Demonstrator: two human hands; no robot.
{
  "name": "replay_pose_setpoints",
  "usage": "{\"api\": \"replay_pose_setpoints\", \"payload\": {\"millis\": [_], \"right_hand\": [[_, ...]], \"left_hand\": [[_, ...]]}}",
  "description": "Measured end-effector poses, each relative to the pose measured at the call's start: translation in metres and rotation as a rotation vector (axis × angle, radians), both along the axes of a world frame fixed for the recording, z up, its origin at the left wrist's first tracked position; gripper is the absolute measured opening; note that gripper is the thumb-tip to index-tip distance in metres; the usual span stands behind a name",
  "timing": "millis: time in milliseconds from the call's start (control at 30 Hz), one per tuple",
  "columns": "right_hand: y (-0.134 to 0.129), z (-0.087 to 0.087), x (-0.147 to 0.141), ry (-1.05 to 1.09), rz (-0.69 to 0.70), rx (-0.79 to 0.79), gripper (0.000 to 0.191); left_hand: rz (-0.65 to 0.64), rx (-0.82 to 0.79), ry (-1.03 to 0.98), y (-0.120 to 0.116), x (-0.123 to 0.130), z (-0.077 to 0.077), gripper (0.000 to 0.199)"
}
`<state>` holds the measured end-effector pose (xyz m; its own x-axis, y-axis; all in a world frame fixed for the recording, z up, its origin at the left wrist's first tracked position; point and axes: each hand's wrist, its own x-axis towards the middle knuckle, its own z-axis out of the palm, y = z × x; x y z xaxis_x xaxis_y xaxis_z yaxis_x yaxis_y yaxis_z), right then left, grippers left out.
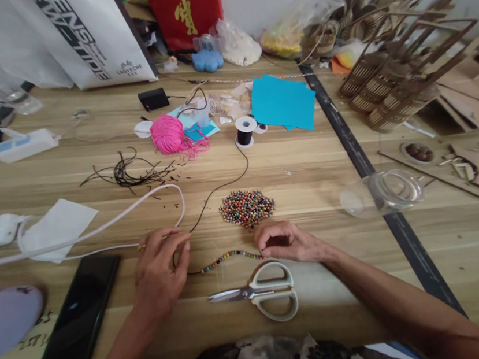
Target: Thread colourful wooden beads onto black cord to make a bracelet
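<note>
A strand of small multicoloured beads [231, 254] on black cord lies in a shallow curve on the table. My right hand [291, 243] is closed in a pinch at the strand's right end; the tip between thumb and finger is mostly hidden. At the strand's left, my left hand [161, 268] has thumb and forefinger drawn together about the black cord [215, 190], which loops by the fingers. That cord runs back to a white spool [246, 132]. Between and beyond the hands sits a heap of loose beads [247, 207]. Scissors [273, 290] with pale handles lie just below the strand, blades pointing left.
Left are a black phone [80, 312], a white cable [109, 223] and black cord pieces [127, 173]. Pink yarn [167, 134] and blue sheets [282, 102] lie farther back. A clear jar [393, 191] lies right, with woven baskets [399, 93] behind.
</note>
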<state>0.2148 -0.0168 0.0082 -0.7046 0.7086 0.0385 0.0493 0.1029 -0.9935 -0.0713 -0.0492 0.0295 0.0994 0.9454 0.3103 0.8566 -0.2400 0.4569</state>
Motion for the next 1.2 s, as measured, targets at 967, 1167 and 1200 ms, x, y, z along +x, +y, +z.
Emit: {"api": "replay_pose_setpoints", "payload": {"millis": [967,1167,1200], "right_hand": [[-0.011,-0.015,-0.010,0.162,-0.382,-0.055,0.022],[-0.011,-0.017,-0.010,0.092,-0.356,0.017,0.023],[-0.011,-0.017,-0.010,0.083,-0.354,0.044,0.022]], "left_hand": [[-0.494,-0.830,-0.747,0.031,0.090,-0.026,0.014],[-0.480,-0.766,-0.762,0.031,0.091,-0.030,0.017],[-0.473,-0.755,-0.758,0.031,0.091,-0.030,0.017]]}}
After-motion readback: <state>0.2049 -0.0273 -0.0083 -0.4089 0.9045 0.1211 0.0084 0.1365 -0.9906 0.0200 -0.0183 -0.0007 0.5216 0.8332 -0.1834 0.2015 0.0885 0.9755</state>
